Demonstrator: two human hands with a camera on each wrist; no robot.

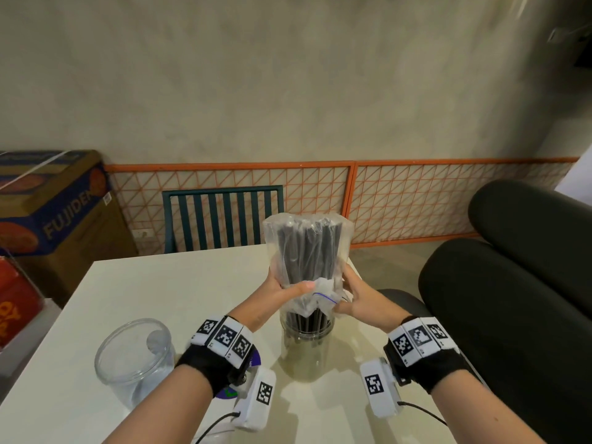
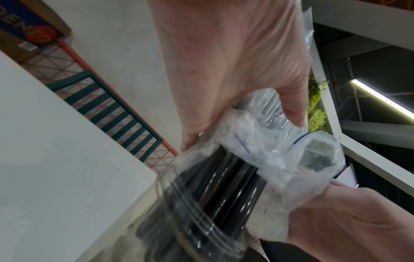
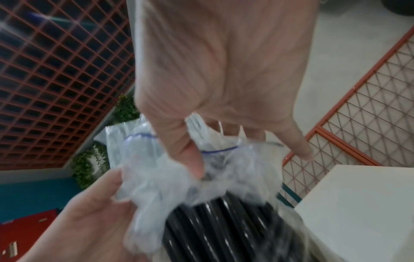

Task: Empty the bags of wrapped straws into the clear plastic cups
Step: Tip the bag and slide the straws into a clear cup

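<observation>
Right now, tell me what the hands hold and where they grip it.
Both hands hold the bag of straws upended over a cup: left hand and right hand grip its bunched open end.

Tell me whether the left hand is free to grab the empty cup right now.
Probably not: the left hand grips the bag of straws over the filled cup. The empty cup stands unobstructed beside that wrist.

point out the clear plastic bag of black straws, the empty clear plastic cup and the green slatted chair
clear plastic bag of black straws (image 1: 306,248), head view, mid body
empty clear plastic cup (image 1: 105,368), head view, near rim
green slatted chair (image 1: 221,191), head view, top rail
</observation>
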